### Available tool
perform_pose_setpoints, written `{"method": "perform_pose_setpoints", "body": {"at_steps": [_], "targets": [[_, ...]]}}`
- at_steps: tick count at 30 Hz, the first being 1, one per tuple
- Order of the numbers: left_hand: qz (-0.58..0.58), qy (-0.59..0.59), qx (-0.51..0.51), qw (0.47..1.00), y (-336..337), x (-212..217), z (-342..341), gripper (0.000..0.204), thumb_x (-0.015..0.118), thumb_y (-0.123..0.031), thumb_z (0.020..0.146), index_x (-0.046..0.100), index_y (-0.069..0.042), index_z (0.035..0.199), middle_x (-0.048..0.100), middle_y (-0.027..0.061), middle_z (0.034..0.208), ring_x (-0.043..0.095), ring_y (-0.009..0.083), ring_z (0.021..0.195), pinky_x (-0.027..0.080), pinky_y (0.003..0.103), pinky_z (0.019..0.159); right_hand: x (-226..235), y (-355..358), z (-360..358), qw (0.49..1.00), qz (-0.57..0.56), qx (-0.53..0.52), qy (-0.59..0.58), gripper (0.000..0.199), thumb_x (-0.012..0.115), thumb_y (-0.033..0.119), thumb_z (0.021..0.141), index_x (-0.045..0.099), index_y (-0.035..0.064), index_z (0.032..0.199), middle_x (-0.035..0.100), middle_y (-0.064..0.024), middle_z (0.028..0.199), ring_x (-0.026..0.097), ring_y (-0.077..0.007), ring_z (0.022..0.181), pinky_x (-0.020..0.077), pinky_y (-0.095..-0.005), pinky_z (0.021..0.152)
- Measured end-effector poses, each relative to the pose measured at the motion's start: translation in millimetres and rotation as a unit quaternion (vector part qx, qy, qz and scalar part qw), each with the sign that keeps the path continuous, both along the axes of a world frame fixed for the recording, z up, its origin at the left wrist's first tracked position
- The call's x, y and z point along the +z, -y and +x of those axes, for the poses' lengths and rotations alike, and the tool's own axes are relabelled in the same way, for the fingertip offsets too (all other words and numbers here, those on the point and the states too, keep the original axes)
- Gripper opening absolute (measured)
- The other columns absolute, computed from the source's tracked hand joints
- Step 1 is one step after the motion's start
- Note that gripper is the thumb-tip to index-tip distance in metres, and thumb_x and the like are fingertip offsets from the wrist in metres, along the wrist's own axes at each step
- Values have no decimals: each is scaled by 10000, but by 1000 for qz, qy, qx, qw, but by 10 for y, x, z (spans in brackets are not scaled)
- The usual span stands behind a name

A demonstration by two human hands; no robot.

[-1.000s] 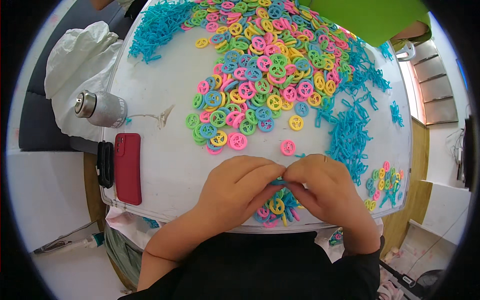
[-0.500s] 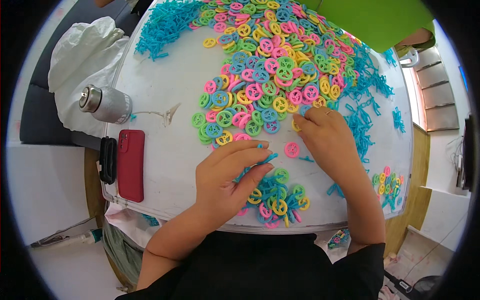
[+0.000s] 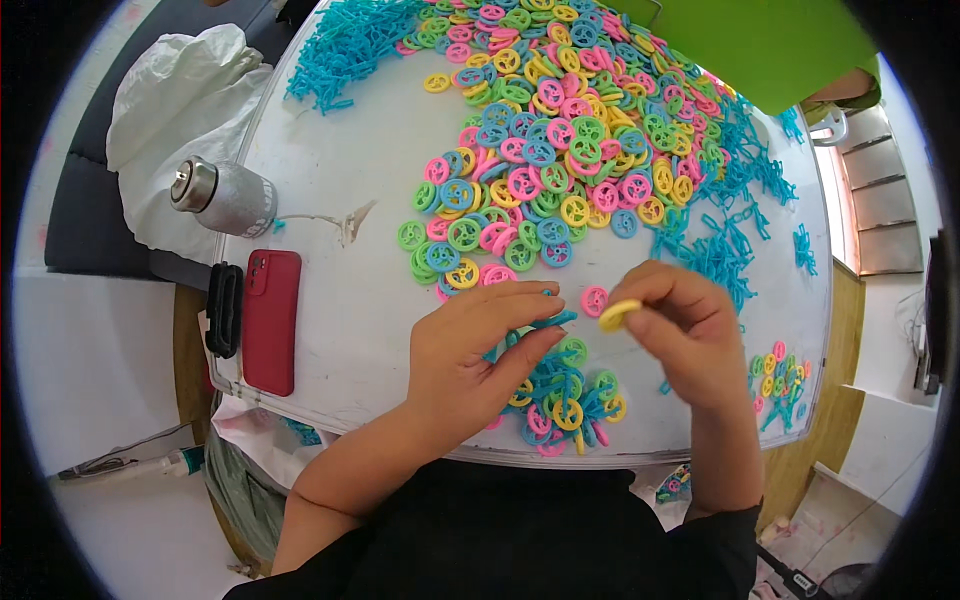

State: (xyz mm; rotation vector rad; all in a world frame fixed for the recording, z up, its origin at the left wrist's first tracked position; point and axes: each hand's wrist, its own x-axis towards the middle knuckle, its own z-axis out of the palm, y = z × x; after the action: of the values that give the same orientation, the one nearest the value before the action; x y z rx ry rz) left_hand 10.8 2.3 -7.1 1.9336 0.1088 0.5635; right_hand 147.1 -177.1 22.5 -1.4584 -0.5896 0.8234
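My left hand (image 3: 465, 350) is closed around a blue plastic connector piece (image 3: 553, 320), whose end sticks out between thumb and fingers. Facing it, my right hand (image 3: 685, 325) pinches a small yellow plastic wheel (image 3: 619, 315) between thumb and forefinger, a little apart from the blue piece. A pink wheel (image 3: 594, 301) lies on the table between the two hands. Just below my left hand sits a small heap of blue pieces joined with coloured wheels (image 3: 565, 400). The big pile of pink, green, yellow and blue wheels (image 3: 545, 150) spreads beyond both hands.
Loose blue connector pieces lie at the far left (image 3: 350, 50) and right (image 3: 715, 245) of the white table (image 3: 340, 300). A steel-capped bottle (image 3: 225, 195), a red phone (image 3: 271, 322) and a black case (image 3: 225, 310) stand along the left edge. Another person in green (image 3: 750, 45) is across the table.
My right hand has drawn back from the wheel pile toward my left hand, bringing a yellow wheel. My left hand keeps its hold on the blue piece. The whole view has shifted slightly.
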Motion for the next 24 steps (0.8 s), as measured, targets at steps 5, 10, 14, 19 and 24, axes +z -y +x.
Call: {"method": "perform_pose_setpoints", "body": {"at_steps": [5,10,14,19,24], "targets": [[-64,-7,-22,998,75,-44,-9,269,739,56,807,700,-17,1063,714,150,1108,700,225,983,540,309,852,-126,-103,-243,982,89,-31,-166,107,662,83,939,616,5,996,651,-127,1077,646,-171,960,546,-311,853],[-71,11,-15,997,70,-90,-26,243,753,43,796,708,-21,1026,718,158,1106,704,240,968,544,314,838,-218,-100,-314,970,64,-61,-228,133,653,112,959,582,9,1005,656,-103,1033,654,-154,914,580,-342,827],[85,28,-3,996,80,-29,-34,239,782,22,764,715,-31,987,722,152,1097,707,261,933,546,316,814,-232,-121,-350,964,90,-90,-232,138,644,122,968,568,10,997,655,-79,970,658,-144,875,605,-348,787],[145,43,36,988,104,-35,-29,366,821,-18,716,687,-58,1055,728,121,1091,705,260,907,546,330,749,-204,-122,-324,987,29,-74,-142,115,630,103,973,573,16,1021,654,-64,973,655,-133,875,611,-331,769],[214,95,38,971,108,-77,11,372,789,-63,753,659,-63,1101,725,93,1060,698,264,879,539,353,726,-231,-142,-374,981,42,-99,-163,111,621,93,976,583,16,1046,653,-57,980,652,-125,883,622,-320,748]]}}
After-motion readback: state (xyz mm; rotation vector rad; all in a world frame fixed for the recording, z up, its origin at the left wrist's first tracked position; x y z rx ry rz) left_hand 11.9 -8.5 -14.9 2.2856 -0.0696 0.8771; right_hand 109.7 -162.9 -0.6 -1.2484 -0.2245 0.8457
